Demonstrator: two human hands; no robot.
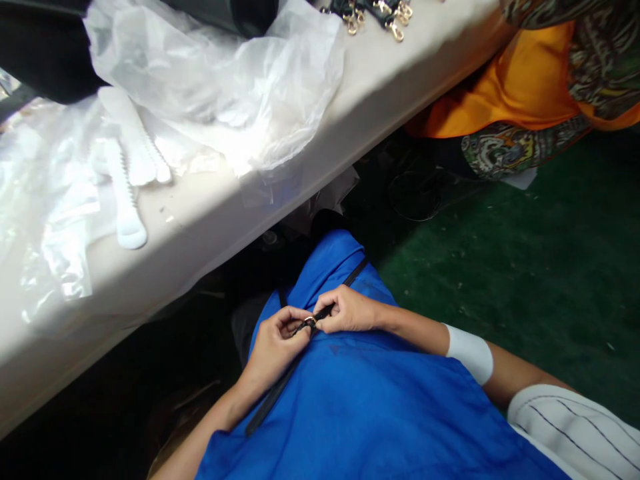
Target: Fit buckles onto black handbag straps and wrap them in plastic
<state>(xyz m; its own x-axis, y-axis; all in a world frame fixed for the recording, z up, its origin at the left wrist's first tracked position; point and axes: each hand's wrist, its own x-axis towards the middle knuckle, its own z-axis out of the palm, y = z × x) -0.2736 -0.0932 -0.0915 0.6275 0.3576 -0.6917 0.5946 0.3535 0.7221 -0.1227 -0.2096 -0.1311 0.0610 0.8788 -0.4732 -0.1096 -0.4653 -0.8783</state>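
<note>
A thin black strap (274,395) with a small gold-coloured buckle (311,322) lies across the blue apron (350,393) on my lap. My left hand (281,340) pinches the strap just left of the buckle, thumb against fingers. From the other side, my right hand (345,310) grips the strap close to the buckle, fingers curled. One length of strap trails down to the lower left, and another runs up past my right hand over the knee. My fingers partly hide the buckle, so how the strap passes through it cannot be made out.
A pale-covered table (200,233) runs diagonally on the left. On it lie crumpled clear plastic bags (225,93), white ridged plastic pieces (125,193), and black straps with gold clasps (395,30) at the far end. Another person in an orange garment (520,80) sits at upper right, above green floor.
</note>
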